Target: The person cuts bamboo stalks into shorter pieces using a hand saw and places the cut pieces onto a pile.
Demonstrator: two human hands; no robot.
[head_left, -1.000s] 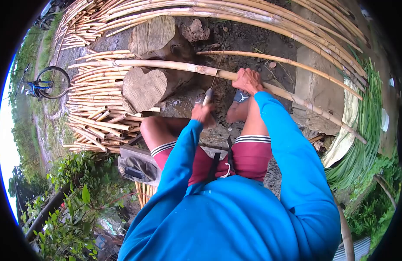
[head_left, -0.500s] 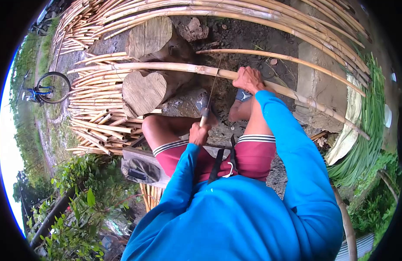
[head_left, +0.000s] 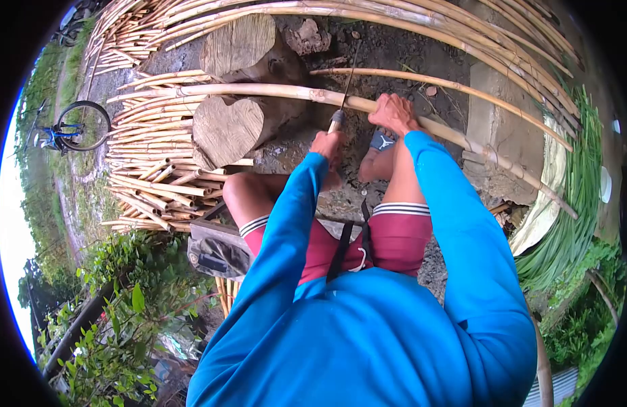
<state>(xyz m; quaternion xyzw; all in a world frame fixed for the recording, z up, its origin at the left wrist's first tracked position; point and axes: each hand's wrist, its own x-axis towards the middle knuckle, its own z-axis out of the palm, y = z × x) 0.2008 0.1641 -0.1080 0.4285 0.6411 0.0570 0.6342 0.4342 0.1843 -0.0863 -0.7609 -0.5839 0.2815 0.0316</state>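
Note:
My left hand (head_left: 327,144) is closed round the pale handle of a thin-bladed handsaw (head_left: 351,76). The saw's blade lies across a long bamboo pole (head_left: 286,90), its handle just on my side of the pole. To the right of the blade, my right hand (head_left: 393,114) grips the same pole from above, fingers wrapped round it. Two cut logs, an upper log (head_left: 239,46) and a lower log (head_left: 227,130), stand at the left; the pole rests across them. Whether the blade has cut into the bamboo is too small to tell.
A thinner bamboo pole (head_left: 422,80) lies beyond my hands. Stacked bamboo (head_left: 151,193) fills the left, and more long poles (head_left: 395,24) arch across the back. Long green leaves (head_left: 564,224) lie at the right. A bicycle (head_left: 83,132) stands at the far left.
My left hand has pushed the saw forward and slightly right, so more blade reaches beyond the pole. My right hand keeps its grip on the bamboo.

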